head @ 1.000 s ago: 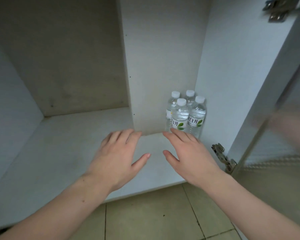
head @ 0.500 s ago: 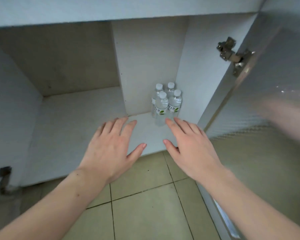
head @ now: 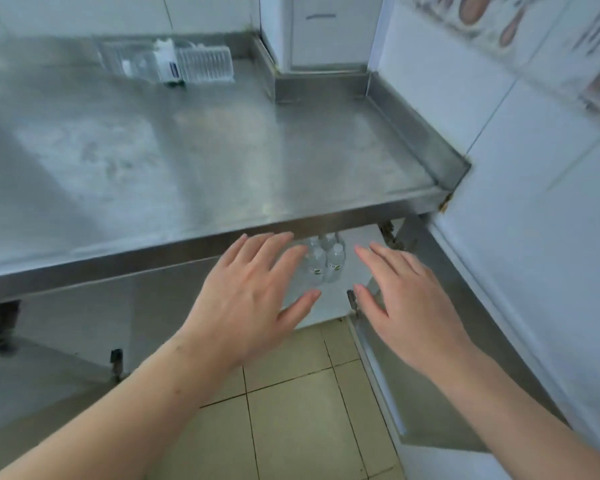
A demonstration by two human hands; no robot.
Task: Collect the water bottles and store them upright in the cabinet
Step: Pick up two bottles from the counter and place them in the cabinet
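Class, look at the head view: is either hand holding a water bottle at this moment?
No: the left hand and right hand hover open and empty, while the water bottles stand upright inside the cabinet.

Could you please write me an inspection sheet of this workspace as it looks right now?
Surface: stainless steel counter, scuffed, bare across the front and middle.
Job's things: water bottles standing upright, clustered in the cabinet beneath the counter; at least four caps show.
Clutter: clear plastic packaging at the counter's back edge; contents too blurred to tell.
Grippers: left hand and right hand both flat with spread fingers, holding nothing, in front of the cabinet opening.
Cables: nothing seen.
Surroundings: cabinet door open to the right, tiled floor below, white tiled wall at right.
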